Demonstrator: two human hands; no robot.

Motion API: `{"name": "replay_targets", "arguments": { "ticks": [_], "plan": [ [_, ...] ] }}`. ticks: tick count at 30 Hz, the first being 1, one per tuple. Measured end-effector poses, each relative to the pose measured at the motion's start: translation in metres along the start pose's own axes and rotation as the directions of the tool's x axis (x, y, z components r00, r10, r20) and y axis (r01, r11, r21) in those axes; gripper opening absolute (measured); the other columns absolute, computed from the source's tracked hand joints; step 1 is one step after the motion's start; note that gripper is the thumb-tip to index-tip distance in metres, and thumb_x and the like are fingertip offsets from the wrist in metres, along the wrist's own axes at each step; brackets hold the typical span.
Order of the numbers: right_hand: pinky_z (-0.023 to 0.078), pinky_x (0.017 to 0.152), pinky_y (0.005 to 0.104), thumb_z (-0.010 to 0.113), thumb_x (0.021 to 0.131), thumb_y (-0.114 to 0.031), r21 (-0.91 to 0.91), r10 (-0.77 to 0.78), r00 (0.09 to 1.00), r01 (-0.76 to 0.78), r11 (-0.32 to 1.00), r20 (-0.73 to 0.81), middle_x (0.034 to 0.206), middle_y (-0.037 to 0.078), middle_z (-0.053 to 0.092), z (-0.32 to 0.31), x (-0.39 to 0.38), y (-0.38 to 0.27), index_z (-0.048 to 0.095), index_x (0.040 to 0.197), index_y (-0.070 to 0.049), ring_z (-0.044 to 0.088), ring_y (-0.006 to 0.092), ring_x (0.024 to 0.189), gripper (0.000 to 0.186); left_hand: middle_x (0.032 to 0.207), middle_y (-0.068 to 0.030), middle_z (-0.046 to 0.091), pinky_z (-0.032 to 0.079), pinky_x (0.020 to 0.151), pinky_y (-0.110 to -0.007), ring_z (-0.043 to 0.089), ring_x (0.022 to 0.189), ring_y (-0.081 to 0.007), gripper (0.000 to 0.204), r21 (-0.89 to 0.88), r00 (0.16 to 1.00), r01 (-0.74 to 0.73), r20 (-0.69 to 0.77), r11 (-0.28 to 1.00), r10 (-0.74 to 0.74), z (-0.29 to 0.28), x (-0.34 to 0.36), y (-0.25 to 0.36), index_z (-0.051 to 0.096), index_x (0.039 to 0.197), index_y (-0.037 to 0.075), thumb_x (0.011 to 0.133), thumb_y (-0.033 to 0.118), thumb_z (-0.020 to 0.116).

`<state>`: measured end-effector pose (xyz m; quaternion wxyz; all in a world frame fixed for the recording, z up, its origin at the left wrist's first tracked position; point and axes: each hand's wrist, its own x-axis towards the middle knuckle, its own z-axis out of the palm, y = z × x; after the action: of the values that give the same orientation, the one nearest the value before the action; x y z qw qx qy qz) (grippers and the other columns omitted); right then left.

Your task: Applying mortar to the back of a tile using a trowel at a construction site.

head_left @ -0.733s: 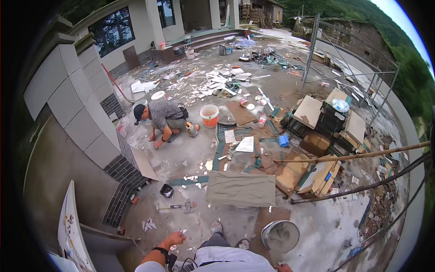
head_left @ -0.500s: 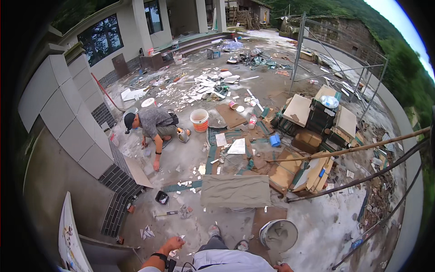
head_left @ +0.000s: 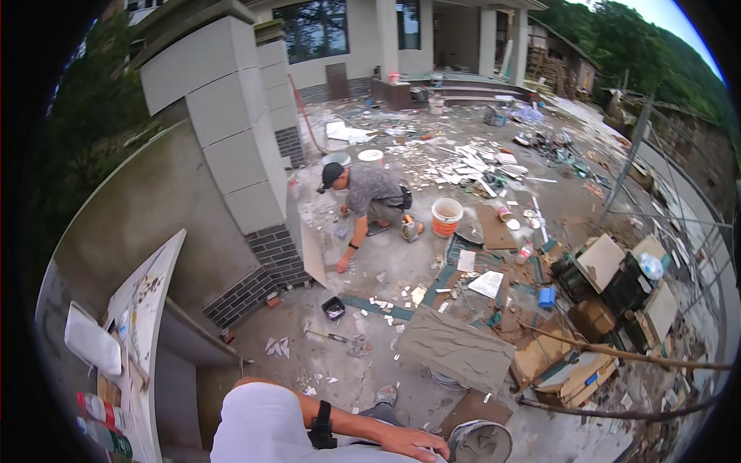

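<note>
My left arm, with a black band at the wrist, reaches across in front of me from left to right. At the lower edge my left hand (head_left: 417,443) is beside a bucket of grey mortar (head_left: 485,443); its fingers bend downward, and their tips and anything in them are hidden. My right hand is out of view. Ahead of me a slab spread with grey mortar (head_left: 455,346) lies on top of a round bucket (head_left: 445,379). A hammer (head_left: 327,336) and a small black tub (head_left: 333,309) are on the ground further left.
A co-worker (head_left: 372,193) crouches beside a tiled pillar (head_left: 235,154), one hand near the ground. An orange-and-white bucket (head_left: 447,218) stands behind. Stacked tiles and cartons (head_left: 598,312) and long poles (head_left: 641,356) occupy the right. A table (head_left: 147,324) with bottles stands left.
My view has swung left, bringing the table into sight. My left hand has moved across to the right, next to the mortar bucket. My right hand has left the view.
</note>
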<state>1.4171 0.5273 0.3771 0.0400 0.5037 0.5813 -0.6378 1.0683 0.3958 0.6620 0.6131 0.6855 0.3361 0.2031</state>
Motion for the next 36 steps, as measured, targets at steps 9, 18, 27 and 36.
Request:
{"name": "replay_targets", "arguments": {
  "ticks": [9, 18, 27, 36],
  "plan": [
    [0.038, 0.041, 0.0338, 0.061, 0.085, -0.029, -0.504, -0.014, 0.945, 0.187, 0.843, 0.328, 0.058, 0.007, 0.054, -0.038, 0.139, -0.105, 0.058, 0.078, 0.001, 0.048, 0.0175, 0.046, 0.031, 0.112, -0.0174, 0.062, 0.049, 0.088, -0.04, 0.061, 0.102, -0.0248, 0.066, -0.795, 0.951, -0.011, -0.195, 0.607, -0.238, 0.063, 0.056, -0.111, 0.06, 0.115, 0.003, 0.09, 0.063, 0.044],
    [0.04, 0.042, 0.0336, 0.063, 0.084, -0.03, -0.649, 0.004, 0.925, 0.264, 0.714, 0.381, 0.058, 0.007, 0.055, 0.002, 0.181, -0.148, 0.058, 0.078, 0.0, 0.05, 0.0177, 0.046, 0.031, 0.077, -0.0038, 0.062, 0.047, 0.061, -0.03, 0.06, 0.072, -0.0131, 0.034, -0.373, 0.781, -0.112, -0.606, 0.921, -0.15, 0.074, -0.012, -0.193, 0.058, 0.089, 0.006, 0.09, 0.041, 0.058],
    [0.041, 0.042, 0.0333, 0.065, 0.083, -0.03, -0.696, -0.046, 0.89, 0.386, 0.605, 0.453, 0.057, 0.007, 0.055, 0.112, 0.209, -0.19, 0.057, 0.077, -0.001, 0.052, 0.0179, 0.045, 0.031, 0.091, -0.0226, 0.066, 0.049, 0.075, -0.046, 0.064, 0.086, -0.0369, 0.033, -0.258, 0.251, 0.687, -0.792, 0.679, -0.556, 0.128, -0.259, -0.308, 0.067, 0.09, 0.003, 0.081, 0.033, 0.056],
    [0.043, 0.042, 0.0331, 0.067, 0.082, -0.031, -0.732, -0.064, 0.856, 0.476, 0.488, 0.514, 0.056, 0.007, 0.056, 0.253, 0.177, -0.194, 0.056, 0.077, -0.001, 0.053, 0.0181, 0.045, 0.032, 0.099, -0.023, 0.066, 0.049, 0.082, -0.046, 0.063, 0.096, -0.0378, 0.033, -0.744, -0.155, 0.493, -0.585, 0.451, -0.796, 0.337, -0.353, -0.352, 0.069, 0.093, 0.0, 0.084, 0.026, 0.051]
  ]
}}
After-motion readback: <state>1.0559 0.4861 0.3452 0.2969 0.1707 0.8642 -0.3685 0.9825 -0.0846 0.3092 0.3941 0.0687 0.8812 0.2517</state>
